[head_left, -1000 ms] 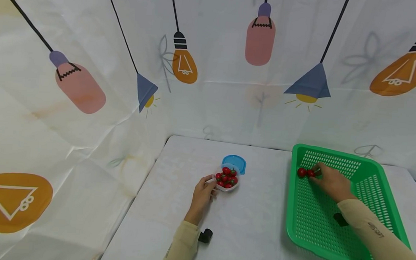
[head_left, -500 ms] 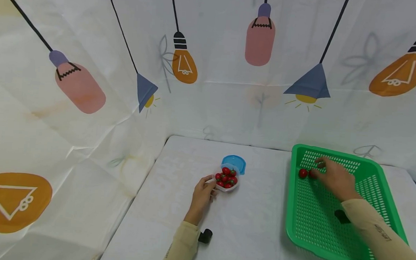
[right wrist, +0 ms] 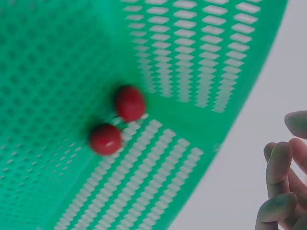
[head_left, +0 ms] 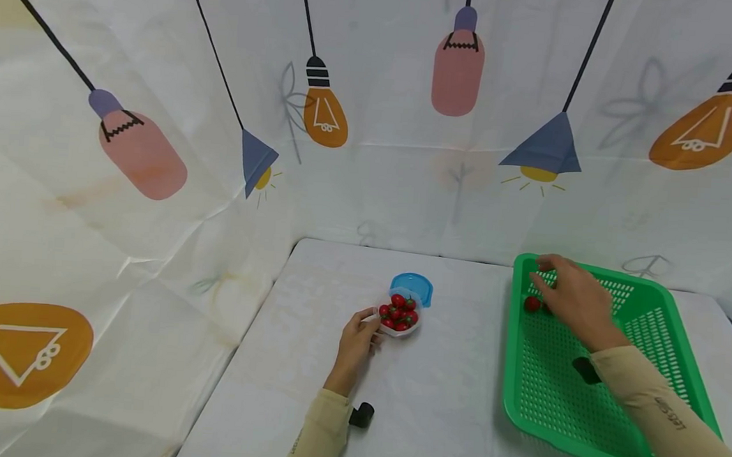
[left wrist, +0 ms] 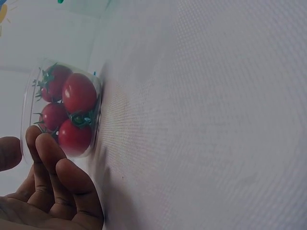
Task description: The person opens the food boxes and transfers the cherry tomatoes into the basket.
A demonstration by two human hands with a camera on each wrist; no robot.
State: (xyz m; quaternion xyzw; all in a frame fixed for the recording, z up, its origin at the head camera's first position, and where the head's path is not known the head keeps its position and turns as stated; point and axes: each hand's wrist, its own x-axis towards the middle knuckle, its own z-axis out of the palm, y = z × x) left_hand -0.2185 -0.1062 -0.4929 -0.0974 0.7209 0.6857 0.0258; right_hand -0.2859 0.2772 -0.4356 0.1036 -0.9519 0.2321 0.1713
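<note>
L hand [head_left: 352,345] pinching, fingers [left wrist: 50,152] twd 1 o'clock; R hand [head_left: 578,303] w/ thumb [head_left: 545,288] spread, pointing approx. 10 o'clock.

The tomatoes [head_left: 395,315] are red with green stems [left wrist: 79,118], the hole-patterned basket [head_left: 550,407] green, the lid [head_left: 411,284] blue

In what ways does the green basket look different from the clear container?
The green basket is large, while the clear container is much smaller. The basket has perforated green walls; the container's plastic is see-through. The basket shows two tomatoes, whereas the container holds a heap of tomatoes. Both stand on the white tabletop and hold red fruit.
</note>
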